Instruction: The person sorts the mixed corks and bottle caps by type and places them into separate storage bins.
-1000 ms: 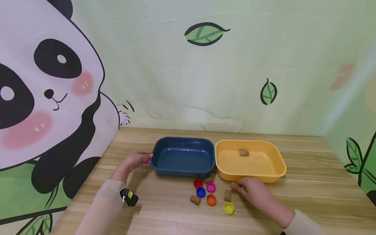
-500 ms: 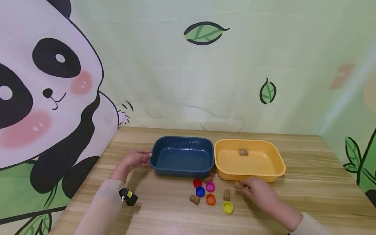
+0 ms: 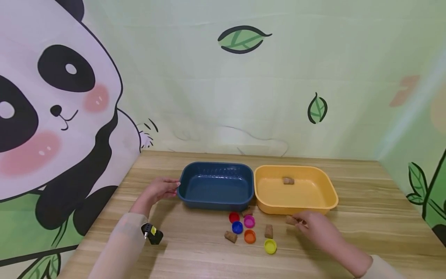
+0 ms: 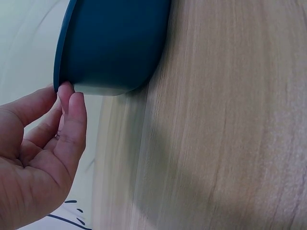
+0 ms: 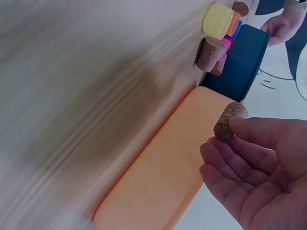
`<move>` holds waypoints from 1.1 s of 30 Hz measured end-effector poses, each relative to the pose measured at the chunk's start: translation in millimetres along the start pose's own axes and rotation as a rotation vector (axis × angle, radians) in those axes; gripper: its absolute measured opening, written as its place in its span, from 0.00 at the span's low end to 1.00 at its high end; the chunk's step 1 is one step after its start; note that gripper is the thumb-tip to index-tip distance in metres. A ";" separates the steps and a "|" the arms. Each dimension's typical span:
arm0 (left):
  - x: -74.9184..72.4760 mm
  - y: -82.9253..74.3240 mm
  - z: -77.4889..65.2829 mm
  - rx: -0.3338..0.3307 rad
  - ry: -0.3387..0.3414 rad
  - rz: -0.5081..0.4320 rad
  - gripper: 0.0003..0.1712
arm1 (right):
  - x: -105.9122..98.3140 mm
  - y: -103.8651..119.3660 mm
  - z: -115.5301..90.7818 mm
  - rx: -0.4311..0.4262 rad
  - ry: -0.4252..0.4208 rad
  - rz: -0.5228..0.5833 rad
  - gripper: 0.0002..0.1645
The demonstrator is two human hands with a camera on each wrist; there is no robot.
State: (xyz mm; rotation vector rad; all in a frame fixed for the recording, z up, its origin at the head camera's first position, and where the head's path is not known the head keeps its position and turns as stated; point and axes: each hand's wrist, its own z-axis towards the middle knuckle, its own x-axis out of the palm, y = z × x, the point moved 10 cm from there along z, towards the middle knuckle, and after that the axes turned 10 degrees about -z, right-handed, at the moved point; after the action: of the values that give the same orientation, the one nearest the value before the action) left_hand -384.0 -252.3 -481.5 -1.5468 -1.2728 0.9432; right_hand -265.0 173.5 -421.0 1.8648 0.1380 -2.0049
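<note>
My right hand [image 3: 315, 228] pinches a cork [image 5: 230, 120] between thumb and fingers, just in front of the yellow tub [image 3: 296, 211]. My left hand [image 3: 161, 190] pinches the rim of the dark blue tub [image 4: 115, 48] at its left end, thumb on one side and fingertips on the other. One cork [image 3: 288, 180] lies inside the yellow tub. On the table in front of the tubs are more corks, one [image 3: 268, 231] on end near a yellow cap [image 3: 270, 246] and another [image 3: 230, 236] on its side.
Red [image 3: 234, 217], pink [image 3: 249, 221], blue [image 3: 237, 227] and orange [image 3: 249, 236] caps sit close together before the tubs. A cork [image 3: 247, 211] leans by the blue tub's front corner. The tubs stand side by side, near a printed cloth backdrop [image 3: 195, 97].
My right hand has moved to the right along the front of the yellow tub, carrying the cork. The left hand keeps its place at the blue tub's rim.
</note>
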 end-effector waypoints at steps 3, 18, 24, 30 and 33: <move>-1.2 -0.2 -0.4 -0.002 -0.007 0.004 0.28 | -3.6 -3.0 -0.3 -0.002 -0.008 -0.005 0.08; -0.2 1.0 0.1 -0.011 -0.014 0.001 0.28 | -17.4 -14.7 -1.1 -0.001 0.061 0.014 0.08; 0.3 0.5 -0.6 -0.013 -0.010 0.004 0.28 | -31.1 -18.9 -0.5 -0.010 0.060 0.004 0.10; -0.7 -0.1 0.4 -0.018 -0.014 0.024 0.27 | -44.6 -22.3 4.2 -0.056 0.050 0.017 0.08; -0.5 0.7 0.3 -0.022 -0.019 0.026 0.27 | -51.8 -25.0 6.9 -0.062 0.044 0.020 0.09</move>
State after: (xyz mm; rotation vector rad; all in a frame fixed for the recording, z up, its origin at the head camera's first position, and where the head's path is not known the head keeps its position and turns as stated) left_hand -384.2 -252.8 -482.3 -1.5783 -1.2834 0.9649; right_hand -278.6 205.4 -374.6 1.8653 0.1912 -1.9251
